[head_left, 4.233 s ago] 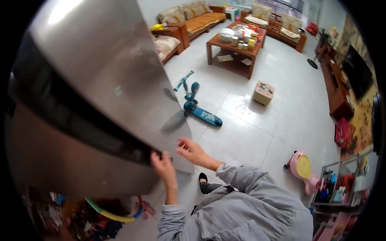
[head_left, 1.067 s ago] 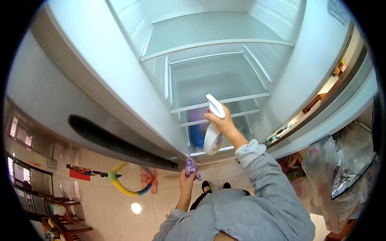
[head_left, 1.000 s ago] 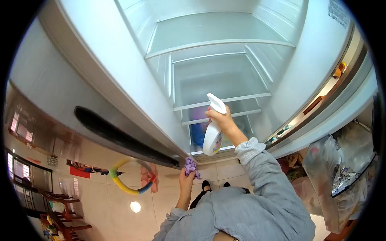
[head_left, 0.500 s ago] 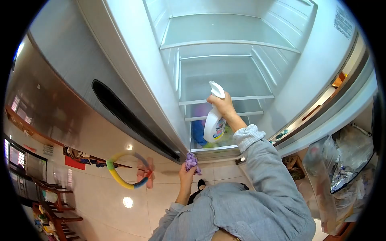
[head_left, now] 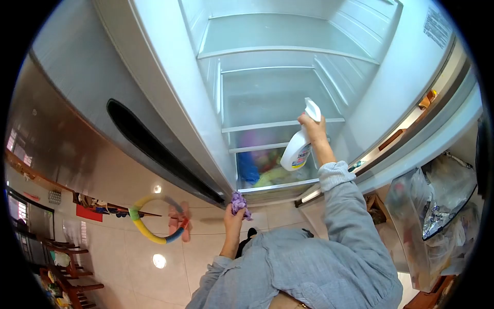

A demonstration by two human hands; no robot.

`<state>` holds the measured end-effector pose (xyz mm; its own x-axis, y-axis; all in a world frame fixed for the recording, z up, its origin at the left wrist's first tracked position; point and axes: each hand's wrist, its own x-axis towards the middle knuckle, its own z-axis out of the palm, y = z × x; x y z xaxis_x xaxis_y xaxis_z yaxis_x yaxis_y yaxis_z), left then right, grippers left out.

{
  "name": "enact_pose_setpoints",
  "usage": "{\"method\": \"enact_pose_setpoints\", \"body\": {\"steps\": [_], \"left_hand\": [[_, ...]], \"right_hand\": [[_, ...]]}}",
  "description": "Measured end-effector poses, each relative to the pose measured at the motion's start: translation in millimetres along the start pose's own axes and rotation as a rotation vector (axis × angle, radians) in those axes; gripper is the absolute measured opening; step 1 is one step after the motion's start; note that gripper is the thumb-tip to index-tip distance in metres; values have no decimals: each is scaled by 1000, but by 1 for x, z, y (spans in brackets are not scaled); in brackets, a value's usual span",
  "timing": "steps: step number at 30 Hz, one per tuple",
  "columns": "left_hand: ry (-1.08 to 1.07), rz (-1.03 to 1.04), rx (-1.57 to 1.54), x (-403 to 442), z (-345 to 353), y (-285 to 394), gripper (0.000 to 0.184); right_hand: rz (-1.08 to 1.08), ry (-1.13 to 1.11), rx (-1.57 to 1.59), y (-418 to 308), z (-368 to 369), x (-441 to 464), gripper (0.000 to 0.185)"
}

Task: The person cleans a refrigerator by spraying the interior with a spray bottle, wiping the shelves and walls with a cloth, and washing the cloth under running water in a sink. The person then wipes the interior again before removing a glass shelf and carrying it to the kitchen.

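My right hand (head_left: 315, 130) is closed round the neck of a white spray bottle (head_left: 297, 151), which it holds up in front of the open fridge's shelves. The bottle's nozzle points up and into the fridge, and its label faces partly toward me. Lower down, my left hand (head_left: 233, 220) grips a crumpled purple cloth (head_left: 240, 204) near the bottom corner of the left fridge door. Behind the bottle, a glass shelf (head_left: 272, 98) spans the compartment, with another shelf (head_left: 278, 33) above it. Colourful bags (head_left: 249, 167) show in the lowest section, partly hidden by the bottle.
The left door (head_left: 170, 108) with its black handle recess (head_left: 149, 144) stands at the left. On the right, the open door's bin (head_left: 411, 232) holds plastic bags. A coloured hoop (head_left: 146, 229) and pink slippers (head_left: 178, 222) appear at the left, near wooden chairs (head_left: 77, 283).
My right hand has carried the spray bottle to the right across the fridge opening. My left hand still holds the purple cloth, and the view has shifted slightly.
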<state>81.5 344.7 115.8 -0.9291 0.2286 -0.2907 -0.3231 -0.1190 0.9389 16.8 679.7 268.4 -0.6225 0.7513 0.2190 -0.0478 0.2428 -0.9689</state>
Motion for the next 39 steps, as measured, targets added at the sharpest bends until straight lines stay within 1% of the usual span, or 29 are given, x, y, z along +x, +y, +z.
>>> {"method": "enact_pose_setpoints", "body": {"steps": [4, 8, 11, 14, 17, 19, 21, 23, 25, 28, 29, 31, 32, 33, 35, 37, 39], "left_hand": [[-35, 1, -25, 5, 0, 2, 14], [-61, -8, -30, 8, 6, 7, 12], [-96, 11, -4, 10, 9, 8, 13], [-110, -11, 13, 12, 15, 12, 15], [-120, -10, 55, 17, 16, 5, 18], [-135, -2, 78, 22, 15, -4, 19], [-145, 1, 84, 25, 18, -4, 21], [-147, -13, 80, 24, 20, -1, 24], [-149, -13, 97, 23, 19, 3, 26], [-140, 28, 107, 25, 15, -3, 22], [-133, 29, 93, 23, 16, 0, 21], [-118, 28, 68, 15, 18, 11, 19], [-111, 15, 65, 16, 18, 11, 18], [-105, -1, 63, 16, 17, 10, 17], [-102, 0, 56, 14, 16, 14, 16], [-107, 34, 44, 8, 18, 22, 16], [-93, 25, 41, 10, 14, 17, 16]], "right_hand": [[19, 58, 85, 8, -33, 9, 22], [24, 188, 50, 2, -60, 12, 18], [95, 181, 19, 7, -72, 16, 19], [42, 134, 28, 15, -66, 13, 25], [-9, -75, -49, 18, -54, 0, 31], [-77, -138, -331, 12, -37, -17, 33], [-103, -202, -376, 1, -20, -32, 33], [-165, -170, -463, -13, -11, -40, 32], [-122, -138, -414, -24, -10, -40, 30], [-289, -107, -37, -64, -20, -39, 26], [-248, -103, 81, -86, -27, -37, 24], [-258, -90, 210, -133, -46, -25, 26], [-171, -42, 303, -160, -54, -22, 25], [-167, -2, 376, -174, -60, -9, 24], [-189, 39, 289, -187, -72, 19, 20], [-197, 86, 226, -180, -77, 49, 21], [-225, 38, 98, -177, -66, 48, 23]]}}
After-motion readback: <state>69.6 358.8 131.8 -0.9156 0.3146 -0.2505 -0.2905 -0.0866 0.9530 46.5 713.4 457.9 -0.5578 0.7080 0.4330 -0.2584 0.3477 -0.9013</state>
